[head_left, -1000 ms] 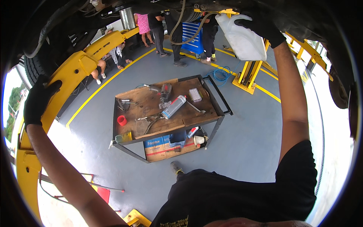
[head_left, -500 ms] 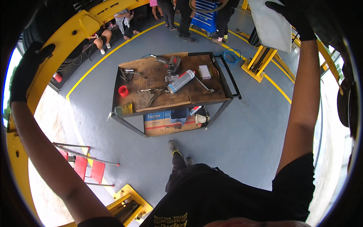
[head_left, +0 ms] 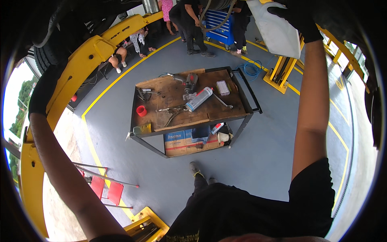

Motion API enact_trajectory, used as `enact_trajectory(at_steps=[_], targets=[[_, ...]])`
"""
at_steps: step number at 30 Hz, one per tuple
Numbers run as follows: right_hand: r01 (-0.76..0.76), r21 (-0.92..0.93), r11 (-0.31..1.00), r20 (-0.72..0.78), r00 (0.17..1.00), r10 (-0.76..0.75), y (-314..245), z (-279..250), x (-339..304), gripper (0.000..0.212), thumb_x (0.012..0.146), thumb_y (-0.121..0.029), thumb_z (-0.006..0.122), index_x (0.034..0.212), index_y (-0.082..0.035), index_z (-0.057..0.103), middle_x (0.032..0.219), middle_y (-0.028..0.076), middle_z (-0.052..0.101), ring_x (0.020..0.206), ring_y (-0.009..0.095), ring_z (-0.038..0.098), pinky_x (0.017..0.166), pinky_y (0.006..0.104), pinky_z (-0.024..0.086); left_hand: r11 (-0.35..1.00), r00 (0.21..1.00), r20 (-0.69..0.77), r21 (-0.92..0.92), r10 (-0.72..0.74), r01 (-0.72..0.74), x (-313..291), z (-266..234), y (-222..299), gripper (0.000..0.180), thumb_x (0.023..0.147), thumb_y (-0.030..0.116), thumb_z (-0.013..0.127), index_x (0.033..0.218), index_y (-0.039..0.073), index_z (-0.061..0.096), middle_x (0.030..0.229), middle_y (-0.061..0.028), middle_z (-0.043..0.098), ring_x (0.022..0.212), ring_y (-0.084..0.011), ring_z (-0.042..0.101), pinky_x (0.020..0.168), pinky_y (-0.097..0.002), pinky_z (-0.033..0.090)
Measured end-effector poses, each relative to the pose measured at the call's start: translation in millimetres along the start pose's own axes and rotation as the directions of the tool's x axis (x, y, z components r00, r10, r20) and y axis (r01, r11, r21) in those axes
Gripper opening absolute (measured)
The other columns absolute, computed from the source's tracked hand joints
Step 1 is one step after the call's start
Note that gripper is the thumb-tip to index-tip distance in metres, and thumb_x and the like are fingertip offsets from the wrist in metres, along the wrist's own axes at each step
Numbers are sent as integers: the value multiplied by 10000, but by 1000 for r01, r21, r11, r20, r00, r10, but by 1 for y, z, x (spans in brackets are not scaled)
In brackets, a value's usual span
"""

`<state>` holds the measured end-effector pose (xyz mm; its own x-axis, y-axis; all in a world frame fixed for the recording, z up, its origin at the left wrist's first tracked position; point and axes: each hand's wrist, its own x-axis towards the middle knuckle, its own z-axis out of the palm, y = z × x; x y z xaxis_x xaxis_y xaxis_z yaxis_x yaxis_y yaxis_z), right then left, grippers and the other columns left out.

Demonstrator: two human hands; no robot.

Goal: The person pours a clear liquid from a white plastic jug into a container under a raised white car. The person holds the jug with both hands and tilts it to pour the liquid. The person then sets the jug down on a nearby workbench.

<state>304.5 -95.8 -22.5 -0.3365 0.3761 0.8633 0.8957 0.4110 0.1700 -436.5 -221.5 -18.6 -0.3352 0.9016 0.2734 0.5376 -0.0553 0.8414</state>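
Both my arms are raised, in black gloves. On the right, my right hand (head_left: 300, 20) grips the edge of a whitish plastic panel (head_left: 277, 34) with a finger or thumb across its face. What the panel joins at its top is hidden. My left hand (head_left: 47, 86) reaches up beside the yellow lift arm (head_left: 86, 54), close to a black tire (head_left: 45, 56). Its fingers merge with the dark underside above, so their grip is hidden. A hose loop (head_left: 204, 26) hangs down at the top.
In front stands a cart (head_left: 185, 127) with a impact wrench (head_left: 191, 82), spray can (head_left: 199, 99), locking pliers (head_left: 173, 113), wrench (head_left: 223, 101) and red ring (head_left: 141, 111). A red step stool (head_left: 115, 192) is at lower left. People stand by a blue tool chest (head_left: 219, 24).
The view has shifted, so the cart sits lower and farther right. My right hand and the panel have moved left together. My left hand's fingers, seen by the lift arm before, are now lost in shadow.
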Motion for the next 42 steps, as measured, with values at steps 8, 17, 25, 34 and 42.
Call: enact_trajectory(at_steps=[8, 17, 25, 34, 42], targets=[[36, -132, 991, -65, 997, -45, -4, 2, -8, 592, 706, -470, 920, 1130, -90, 759, 1271, 183, 666, 1267, 384, 547, 1107, 509, 406, 872, 999, -43, 489, 18, 6, -23, 33, 45, 476, 1065, 446, 498, 1347, 94, 651, 1283, -69, 672, 1169, -176, 617, 1030, -334, 434], [-116, -63, 991, 61, 991, 120, 20, 20, -1, 485, 856, -416, 835, 1249, -151, 736, 1157, 114, 748, 977, 263, 730, 851, 374, 590, 890, 982, 27, 429, -187, 157, -7, 19, 52, 538, 955, 593, 587, 1237, 163, 744, 1084, -121, 753, 904, -206, 702, 826, -342, 491], [39, -37, 999, -44, 998, -41, 25, 19, -2, 533, 821, -423, 858, 1250, -137, 725, 1197, 141, 721, 1084, 308, 677, 939, 426, 533, 678, 996, 16, 732, 92, -74, 22, -1, 23, 550, 1010, 576, 506, 1228, 134, 750, 1129, -104, 762, 975, -200, 708, 885, -347, 484], [95, 107, 990, -56, 994, -89, -2, -8, -1, 612, 787, -406, 892, 1250, -65, 682, 1202, 178, 684, 1136, 348, 638, 968, 479, 509, 750, 981, 79, 636, 175, -184, 14, 8, 30, 526, 1012, 541, 528, 1225, 114, 752, 1059, -113, 765, 934, -207, 714, 861, -334, 491], [-54, 135, 989, 93, 995, 41, -10, -25, 2, 677, 698, -462, 944, 1150, -14, 712, 1088, 192, 713, 1003, 340, 679, 882, 450, 546, 776, 982, 95, 602, 163, -187, 23, -2, 18, 529, 1002, 532, 548, 1245, 101, 735, 1027, -109, 765, 918, -202, 718, 830, -348, 503]])
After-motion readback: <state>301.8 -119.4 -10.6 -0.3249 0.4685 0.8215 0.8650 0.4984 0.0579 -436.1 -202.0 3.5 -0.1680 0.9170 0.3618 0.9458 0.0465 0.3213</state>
